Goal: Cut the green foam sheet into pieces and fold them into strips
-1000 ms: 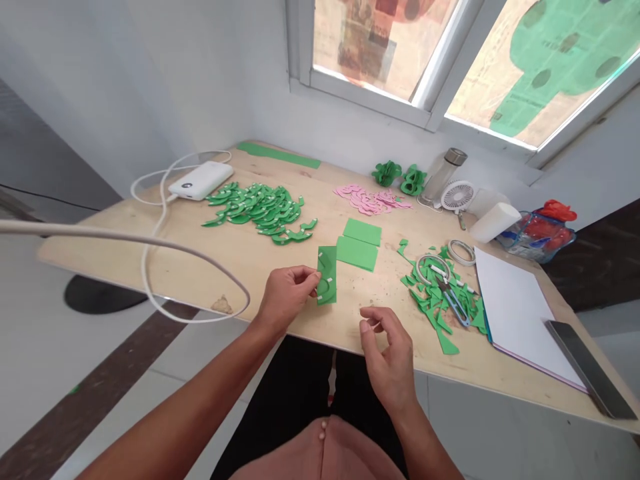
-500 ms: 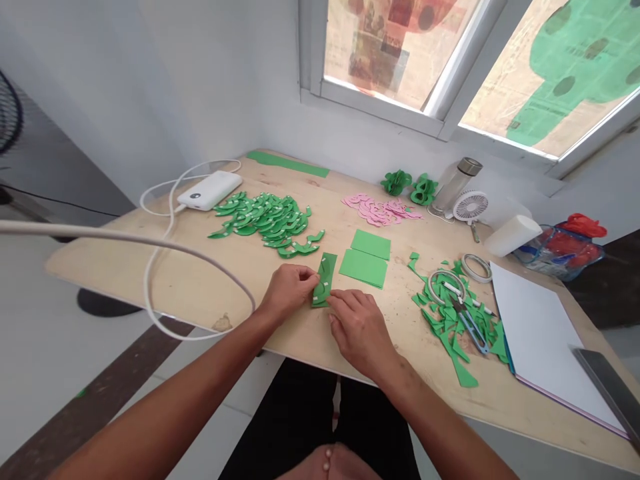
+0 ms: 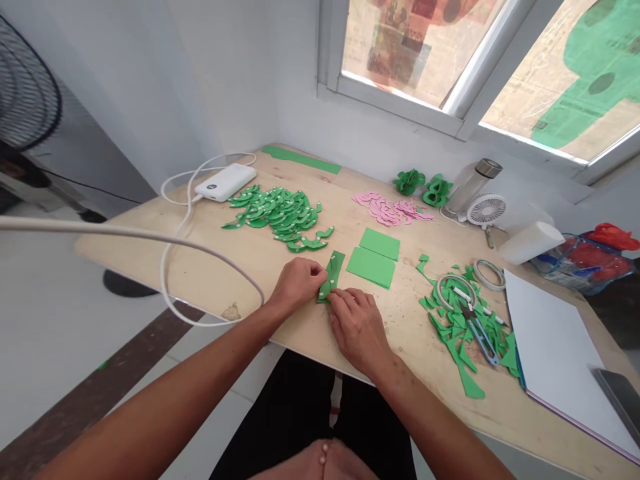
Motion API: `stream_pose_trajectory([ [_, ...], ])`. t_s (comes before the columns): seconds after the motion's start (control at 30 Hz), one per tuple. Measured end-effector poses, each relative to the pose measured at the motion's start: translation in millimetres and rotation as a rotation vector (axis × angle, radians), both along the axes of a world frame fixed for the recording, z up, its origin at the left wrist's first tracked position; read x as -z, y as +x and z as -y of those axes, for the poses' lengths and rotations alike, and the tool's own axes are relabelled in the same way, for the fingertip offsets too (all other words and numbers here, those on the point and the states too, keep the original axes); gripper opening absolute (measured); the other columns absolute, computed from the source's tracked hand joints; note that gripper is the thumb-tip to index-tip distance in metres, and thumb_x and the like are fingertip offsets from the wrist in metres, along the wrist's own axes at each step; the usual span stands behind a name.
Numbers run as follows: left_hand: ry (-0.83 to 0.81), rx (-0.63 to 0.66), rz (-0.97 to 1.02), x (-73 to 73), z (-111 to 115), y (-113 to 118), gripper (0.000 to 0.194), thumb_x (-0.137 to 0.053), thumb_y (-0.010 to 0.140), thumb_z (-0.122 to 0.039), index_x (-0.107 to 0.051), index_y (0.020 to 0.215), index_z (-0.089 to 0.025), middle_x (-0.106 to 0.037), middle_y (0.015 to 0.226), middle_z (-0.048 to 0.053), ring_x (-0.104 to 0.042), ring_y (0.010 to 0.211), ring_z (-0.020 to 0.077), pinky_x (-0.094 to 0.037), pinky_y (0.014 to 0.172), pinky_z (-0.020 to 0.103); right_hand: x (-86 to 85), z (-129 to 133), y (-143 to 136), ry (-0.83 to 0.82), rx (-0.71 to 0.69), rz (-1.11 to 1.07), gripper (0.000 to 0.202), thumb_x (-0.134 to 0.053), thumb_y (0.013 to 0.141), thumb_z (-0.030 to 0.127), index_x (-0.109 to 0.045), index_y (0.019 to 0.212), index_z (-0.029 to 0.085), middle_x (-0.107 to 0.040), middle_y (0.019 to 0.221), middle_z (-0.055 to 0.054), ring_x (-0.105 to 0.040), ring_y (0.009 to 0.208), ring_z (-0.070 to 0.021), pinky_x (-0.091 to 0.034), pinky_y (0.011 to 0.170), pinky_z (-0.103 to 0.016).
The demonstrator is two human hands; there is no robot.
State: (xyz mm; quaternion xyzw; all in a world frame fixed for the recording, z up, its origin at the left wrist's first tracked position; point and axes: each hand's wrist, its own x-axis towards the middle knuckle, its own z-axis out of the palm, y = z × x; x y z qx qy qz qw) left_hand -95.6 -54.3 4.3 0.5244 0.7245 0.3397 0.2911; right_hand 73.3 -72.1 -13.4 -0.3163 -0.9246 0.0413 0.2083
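Observation:
A dark green paper strip (image 3: 336,267) with drawn curved lines and small white tabs lies on the table in front of me. My left hand (image 3: 299,283) pinches its left edge between thumb and fingertips. Across the strip's near end rest the fingertips of my right hand (image 3: 357,327), bent and lying over the paper. What is under those fingertips is hidden. Just beyond the strip, to the right, are light green paper rectangles (image 3: 373,267). A pile of curved green cut pieces (image 3: 280,210) with white tabs lies to the far left of the strip.
Green scraps (image 3: 453,327) hold thread snips (image 3: 483,337) and a tape roll (image 3: 456,292). Pink cutouts (image 3: 390,209), a bottle (image 3: 473,187) and a small fan (image 3: 486,209) stand farther back. A white power bank (image 3: 227,182) trails a cable (image 3: 165,267) near my left arm. White paper (image 3: 555,347) lies right.
The view has shifted, so the table things appear slightly to the right. Both hands stay at the strip, which looks a little more tilted.

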Motion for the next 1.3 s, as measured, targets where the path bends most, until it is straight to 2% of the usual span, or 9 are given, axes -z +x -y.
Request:
stream_pose_trajectory([
  [0.17,-0.017,0.004,-0.022,-0.4,0,0,0.022,-0.053,0.068,-0.026,-0.062,0.049,-0.02,-0.058,0.044,-0.001,-0.051,0.053,0.0135,-0.032,0.053,0.023,5.2,0,-3,0.042,-0.007,0.027,0.028,-0.045,0.091,0.015,-0.06,0.115,0.017,-0.065,0.118,-0.014,-0.053,0.105,-0.0294,-0.044,0.081,-0.045],
  [0.5,-0.021,0.015,0.003,-1.5,1,1,0.022,-0.053,0.069,-0.027,-0.061,0.049,-0.02,-0.055,0.04,-0.002,-0.051,0.052,0.0138,-0.032,0.053,0.023,5.1,1,-4,0.057,0.013,0.05,0.024,-0.047,0.091,0.013,-0.059,0.111,0.018,-0.066,0.112,-0.013,-0.052,0.104,-0.029,-0.043,0.08,-0.044],
  [0.83,-0.009,-0.017,0.124,-1.5,1,1,0.018,-0.056,0.063,-0.027,-0.059,0.046,-0.02,-0.051,0.037,-0.003,-0.048,0.047,0.0125,-0.03,0.05,0.023,2.4,4,-3,0.037,0.013,0.046,0.023,-0.046,0.091,0.016,-0.06,0.11,0.017,-0.066,0.115,-0.013,-0.053,0.104,-0.0282,-0.042,0.084,-0.044],
  [0.97,-0.02,-0.01,0.259,-6.6,6,3,0.018,-0.058,0.063,-0.033,-0.059,0.05,-0.02,-0.049,0.037,-0.004,-0.042,0.04,0.0103,-0.029,0.045,0.023,-4.4,4,3,-0.105,0.097,-0.181,0.025,-0.046,0.091,0.019,-0.059,0.112,0.016,-0.067,0.114,-0.011,-0.056,0.104,-0.0262,-0.042,0.088,-0.043],
  [1.13,-0.059,0.045,0.438,-14.0,25,16,0.024,-0.06,0.063,-0.042,-0.06,0.056,-0.019,-0.049,0.04,-0.004,-0.04,0.037,0.0086,-0.025,0.039,0.022,-9.1,10,16,-0.482,0.339,-0.694,0.025,-0.048,0.09,0.025,-0.058,0.112,0.018,-0.068,0.11,-0.01,-0.062,0.098,-0.0199,-0.047,0.086,-0.035],
  [1.2,-0.081,0.06,0.483,-14.4,32,22,0.026,-0.061,0.063,-0.044,-0.06,0.057,-0.019,-0.048,0.039,-0.003,-0.039,0.036,0.0083,-0.024,0.038,0.021,-7.5,15,21,-0.599,0.375,-0.826,0.025,-0.05,0.089,0.025,-0.058,0.112,0.018,-0.068,0.108,-0.01,-0.063,0.097,-0.0187,-0.048,0.083,-0.032],
  [1.3,-0.109,0.075,0.528,-13.5,38,31,0.028,-0.062,0.061,-0.046,-0.059,0.057,-0.018,-0.048,0.038,-0.003,-0.04,0.036,0.0083,-0.025,0.038,0.02,-4.1,22,24,-0.687,0.394,-0.921,0.027,-0.054,0.085,0.025,-0.057,0.111,0.019,-0.068,0.103,-0.008,-0.063,0.092,-0.0176,-0.048,0.078,-0.03],
])
